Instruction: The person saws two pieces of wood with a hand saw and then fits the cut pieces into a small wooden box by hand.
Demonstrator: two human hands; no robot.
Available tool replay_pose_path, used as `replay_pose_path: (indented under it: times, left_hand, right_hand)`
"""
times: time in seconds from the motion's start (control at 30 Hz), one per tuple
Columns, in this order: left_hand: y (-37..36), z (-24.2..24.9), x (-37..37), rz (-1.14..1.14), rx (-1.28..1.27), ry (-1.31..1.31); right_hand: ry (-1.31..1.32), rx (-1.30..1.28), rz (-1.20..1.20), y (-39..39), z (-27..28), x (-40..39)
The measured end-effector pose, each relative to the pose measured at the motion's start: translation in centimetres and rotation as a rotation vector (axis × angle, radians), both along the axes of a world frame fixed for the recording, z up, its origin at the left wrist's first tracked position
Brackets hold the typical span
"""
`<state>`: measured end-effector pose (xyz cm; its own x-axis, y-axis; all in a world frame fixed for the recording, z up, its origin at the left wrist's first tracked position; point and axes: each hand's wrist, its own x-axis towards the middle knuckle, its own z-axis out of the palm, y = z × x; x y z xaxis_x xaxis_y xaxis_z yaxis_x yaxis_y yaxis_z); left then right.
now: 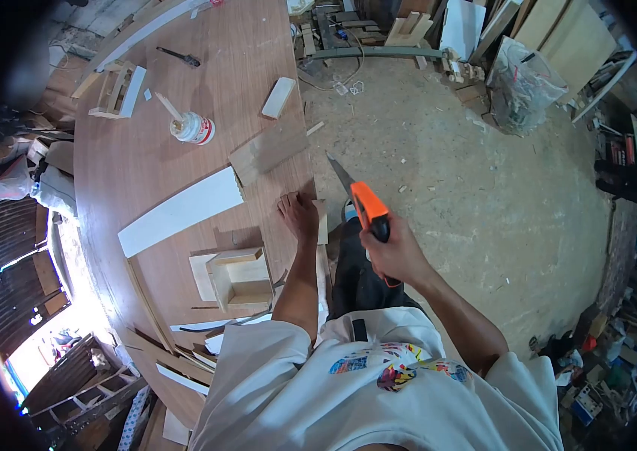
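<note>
My right hand [397,252] is closed around the orange and black handle of a hand saw [367,203], out past the table's edge. Its blade points up and away, touching nothing. On the table edge rests my left hand [300,216], its fingers curled downward; what they grip, if anything, is hidden. Beside it a pale wood piece [322,222] shows at the edge. A long white board [181,212] lies to the left of this hand, and a brownish flat board [270,152] lies just beyond it. Nearer my body sits a small open wooden box [247,279].
On the brown table [251,45] stand a white jar [197,129] with a stick in it, a small white block [279,98], a wooden frame [119,92] and a dark tool [179,56]. A plastic bag [523,86] and leaning boards stand across the concrete floor [484,218].
</note>
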<state>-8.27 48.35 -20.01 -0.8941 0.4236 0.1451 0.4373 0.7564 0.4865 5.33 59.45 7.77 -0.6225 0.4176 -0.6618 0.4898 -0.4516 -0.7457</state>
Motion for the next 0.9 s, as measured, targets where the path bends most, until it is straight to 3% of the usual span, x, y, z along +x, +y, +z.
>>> replay_pose_path:
  times: [0.03, 0.1, 0.2, 0.47, 0.63, 0.7, 0.77, 0.8, 0.87, 0.9]
  left_hand:
    - [0.0, -0.2, -0.2, 0.004, 0.021, -0.003]
    - [0.1, -0.4, -0.3, 0.045, 0.098, 0.005]
    - [0.0, -0.7, -0.4, 0.088, 0.177, -0.04]
    - [0.1, 0.4, -0.4, 0.04, 0.121, -0.095]
    - [0.2, -2.7, -0.9, 0.102, 0.047, 0.124]
    - [0.2, -1.5, -0.7, 0.075, 0.075, 0.062]
    - [0.2, 0.6, -0.2, 0.06, 0.101, -0.005]
    - [0.3, 1.6, 0.0, -0.061, 0.004, 0.117]
    - [0.3, 1.6, 0.2, -0.18, -0.09, 0.24]
    - [0.2, 0.6, 0.2, -0.217, -0.022, 0.191]
  right_hand:
    - [-0.005, 0.001, 0.003, -0.5, -0.8, -0.2]
    - [0.138, 0.578, 0.197, -2.3, -2.7, -0.1]
    - [0.02, 0.566, 0.298, -4.8, -2.4, 0.1]
    - [0.07, 0.517, 0.356, -9.5, -3.8, 2.1]
    - [0.154, 0.572, 0.324, -11.2, -4.5, 2.0]
    - [0.173, 0.597, 0.31, -10.8, -4.6, 1.9]
    - [0.186, 0.496, 0.154, -9.5, -4.5, 1.7]
    - [0.184, 0.498, 0.156, -8.1, -3.4, 1.2]
    - [-0.061, 0.073, -0.005, -4.7, -0.6, 0.4]
    - [-0.061, 0.076, -0.006, -3.5, -0.6, 0.3]
